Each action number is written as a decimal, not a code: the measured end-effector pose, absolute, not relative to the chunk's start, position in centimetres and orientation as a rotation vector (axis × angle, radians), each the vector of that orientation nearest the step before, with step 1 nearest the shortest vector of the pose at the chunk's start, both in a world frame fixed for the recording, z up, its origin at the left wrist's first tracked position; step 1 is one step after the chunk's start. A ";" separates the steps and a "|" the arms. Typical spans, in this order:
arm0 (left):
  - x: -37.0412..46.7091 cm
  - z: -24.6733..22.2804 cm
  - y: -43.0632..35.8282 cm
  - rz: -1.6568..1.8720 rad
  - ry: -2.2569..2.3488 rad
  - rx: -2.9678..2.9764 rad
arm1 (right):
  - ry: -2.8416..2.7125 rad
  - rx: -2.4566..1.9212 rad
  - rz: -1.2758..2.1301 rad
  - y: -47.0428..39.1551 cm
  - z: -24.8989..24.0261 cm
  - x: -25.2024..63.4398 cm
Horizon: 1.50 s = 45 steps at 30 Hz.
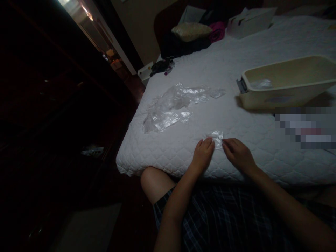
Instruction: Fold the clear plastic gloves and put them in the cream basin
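Pinching the right edge of a small plastic bag (218, 136) between thumb and finger of the right hand (238, 154); touching its left edge with bent fingers of the left hand (204, 152), but cannot tell whether gripping or only pressing. Lying near the front edge of the white bed (168, 155), just beyond the checked shorts (223, 210). Farther back and left, spread out in a shiny heap: crumpled plastic (168, 120). Standing beyond the right hand, to the right: a long cream bin (288, 98) with loose plastic (259, 84) inside. In front of it, a pixelated patch (307, 131), too coarse to make out. Along the far side, a yellowish cushion (193, 31), a pink roll (217, 31) and a white box (252, 24).
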<state>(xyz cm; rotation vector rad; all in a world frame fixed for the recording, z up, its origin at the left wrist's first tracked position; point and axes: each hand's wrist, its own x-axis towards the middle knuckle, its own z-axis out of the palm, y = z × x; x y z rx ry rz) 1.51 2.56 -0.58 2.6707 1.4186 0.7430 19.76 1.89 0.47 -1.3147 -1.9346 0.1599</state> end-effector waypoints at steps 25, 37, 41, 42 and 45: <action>1.1 -0.3 2.5 0.937 1.288 2.492 | -1.821 -1.196 -0.001 1.9 -0.5 19.9; 0.3 2.3 2.3 1.073 1.283 1.854 | -1.839 -1.147 0.401 2.0 2.8 20.2; 0.1 2.9 2.4 1.121 1.249 1.641 | -1.815 -1.201 0.703 1.8 4.4 19.3; 0.1 2.9 2.4 1.141 1.242 1.579 | -1.774 -1.226 0.768 1.7 4.6 19.0; 0.1 2.9 2.6 1.210 1.156 1.363 | -1.573 -1.281 0.918 1.6 5.3 18.5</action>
